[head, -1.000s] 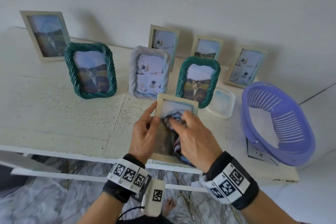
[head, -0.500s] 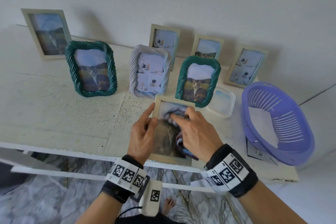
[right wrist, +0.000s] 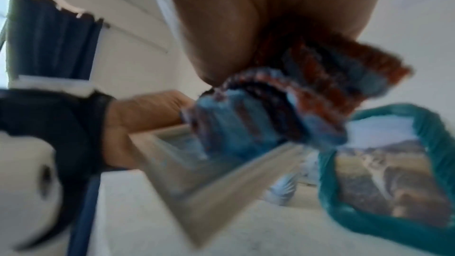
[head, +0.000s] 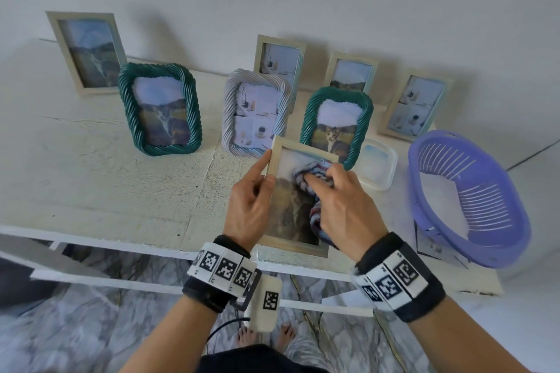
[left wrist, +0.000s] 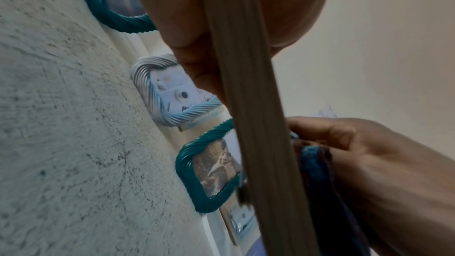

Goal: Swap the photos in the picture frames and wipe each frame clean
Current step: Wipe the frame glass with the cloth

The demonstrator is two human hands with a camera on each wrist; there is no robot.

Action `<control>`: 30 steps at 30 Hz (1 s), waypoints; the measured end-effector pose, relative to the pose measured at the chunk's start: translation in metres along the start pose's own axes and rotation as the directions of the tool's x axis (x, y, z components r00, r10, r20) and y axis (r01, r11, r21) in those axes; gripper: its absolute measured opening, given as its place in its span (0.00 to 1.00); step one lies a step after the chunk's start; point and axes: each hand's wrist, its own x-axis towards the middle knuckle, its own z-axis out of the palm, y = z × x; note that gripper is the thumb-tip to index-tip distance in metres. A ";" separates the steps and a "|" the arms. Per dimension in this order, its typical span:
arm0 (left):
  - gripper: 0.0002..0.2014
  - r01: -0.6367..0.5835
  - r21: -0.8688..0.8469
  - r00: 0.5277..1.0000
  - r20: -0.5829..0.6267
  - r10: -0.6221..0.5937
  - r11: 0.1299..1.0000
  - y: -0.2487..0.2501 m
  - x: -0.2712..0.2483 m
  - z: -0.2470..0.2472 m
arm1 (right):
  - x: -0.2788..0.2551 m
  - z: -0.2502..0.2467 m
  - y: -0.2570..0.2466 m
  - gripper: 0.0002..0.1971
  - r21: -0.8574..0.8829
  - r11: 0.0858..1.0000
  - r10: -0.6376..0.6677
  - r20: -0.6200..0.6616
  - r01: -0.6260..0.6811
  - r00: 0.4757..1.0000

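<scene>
Hands (head: pixel 298 206) grip frame (head: pixel 295 244) — cloth's (right wrist: pixel 290 104) rust stripes wrist-view only.

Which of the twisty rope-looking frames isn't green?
The middle one: the pale rope-twist frame is whitish-grey and shows a collage of small pictures. The two green rope-twist frames on either side of it each show a cat.

Left hand (head: pixel 249 209) clamped; right hand (head: pixel 342 209) pressing
</scene>
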 end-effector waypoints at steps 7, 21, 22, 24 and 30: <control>0.21 0.006 -0.030 1.000 -0.011 -0.006 1.000 -0.002 0.000 -0.008 | -0.022 -0.005 -0.008 0.22 0.013 0.999 -0.041 0.154 0.040 0.987; 0.21 0.041 -0.087 0.997 -0.066 -0.047 0.995 0.002 -0.002 -0.010 | -0.020 0.002 -0.002 0.23 0.012 1.000 -0.003 0.048 0.003 0.999; 0.21 0.039 -0.087 0.997 -0.069 -0.045 0.995 0.003 -0.004 -0.009 | -0.019 0.000 -0.005 0.22 0.029 1.000 0.005 0.032 -0.006 0.999; 0.21 0.058 -0.099 0.997 -0.049 -0.063 0.993 0.001 -0.004 -0.010 | -0.027 -0.001 -0.014 0.21 0.062 0.997 -0.059 0.091 0.053 0.994; 0.22 0.080 -0.137 0.993 -0.079 -0.091 0.987 -0.004 -0.007 -0.011 | -0.027 -0.004 0.002 0.19 0.016 0.992 -0.126 0.098 0.125 0.987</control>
